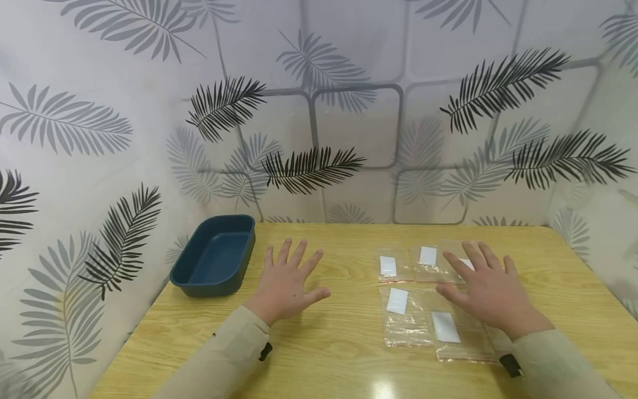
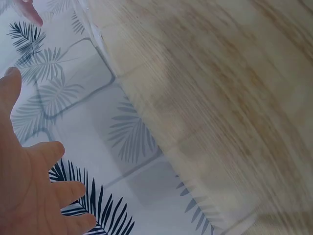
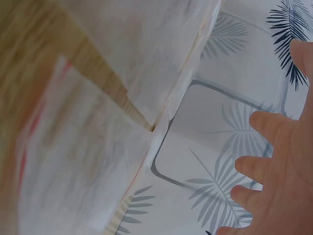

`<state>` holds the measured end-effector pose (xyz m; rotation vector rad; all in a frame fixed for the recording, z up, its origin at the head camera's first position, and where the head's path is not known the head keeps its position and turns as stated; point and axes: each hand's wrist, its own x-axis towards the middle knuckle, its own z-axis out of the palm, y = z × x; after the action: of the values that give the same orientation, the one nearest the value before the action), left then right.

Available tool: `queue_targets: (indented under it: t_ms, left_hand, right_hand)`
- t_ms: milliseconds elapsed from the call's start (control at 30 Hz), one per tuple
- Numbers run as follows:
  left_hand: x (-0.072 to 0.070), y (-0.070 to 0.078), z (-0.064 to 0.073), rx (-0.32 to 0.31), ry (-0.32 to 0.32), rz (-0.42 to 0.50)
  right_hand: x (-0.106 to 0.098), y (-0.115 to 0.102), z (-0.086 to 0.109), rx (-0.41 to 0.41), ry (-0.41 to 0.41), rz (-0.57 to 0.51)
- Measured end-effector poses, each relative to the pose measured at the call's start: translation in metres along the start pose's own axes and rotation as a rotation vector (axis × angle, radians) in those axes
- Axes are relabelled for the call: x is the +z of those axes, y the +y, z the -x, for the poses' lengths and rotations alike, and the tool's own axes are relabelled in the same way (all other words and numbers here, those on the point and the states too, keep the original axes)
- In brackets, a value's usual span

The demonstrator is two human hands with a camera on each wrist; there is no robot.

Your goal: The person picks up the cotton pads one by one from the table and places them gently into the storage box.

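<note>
Clear plastic bags (image 1: 406,328) lie flat in two rows on the right half of the wooden table (image 1: 344,310), each of the plainly seen ones with a white slip (image 1: 397,301) inside. Two bags make up most of the nearer row, and some more clear plastic shows next to the right sleeve (image 1: 558,360). Three sit further off towards the back edge, the last of them partly hidden behind the right hand (image 1: 490,291). Thin red lines run along several of the bags, on the side facing the person.

That right hand is spread wide above the bags, palm down, gripping nothing; I can't tell whether it brushes any of them. The left hand (image 1: 286,288) is likewise open and holds nothing, its fingers fanned above the wood left of the table's middle, between the bags and a blue bin (image 1: 247,250). The bin stands at the far left corner, near the left hand but apart from it.

Both arms wear beige sleeves, the left sleeve (image 1: 219,354) with a black strap (image 1: 266,351) showing at the cuff. Behind the back edge rises a pale wall (image 1: 359,127) printed with grey and black leaves.
</note>
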<state>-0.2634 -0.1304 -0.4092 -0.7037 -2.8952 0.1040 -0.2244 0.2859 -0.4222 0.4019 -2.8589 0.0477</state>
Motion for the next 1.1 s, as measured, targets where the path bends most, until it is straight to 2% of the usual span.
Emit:
queue_targets:
  t_ms: [267, 367, 567, 1100]
  left_hand:
    - [0.003, -0.012, 0.004, -0.003, 0.025, 0.061]
    - [0.003, -0.019, 0.009, -0.005, 0.049, 0.065]
    - [0.001, -0.036, 0.019, -0.047, 0.071, 0.05]
    - [0.017, -0.095, 0.052, -0.188, 0.009, 0.095]
  right_hand:
    - [0.001, 0.0, 0.001, 0.001, -0.007, -0.009]
    - [0.002, 0.0, 0.002, 0.001, -0.004, -0.012]
    - [0.003, 0.002, 0.002, 0.003, 0.0, -0.013]
    - [0.004, 0.006, 0.007, 0.016, -0.025, -0.029]
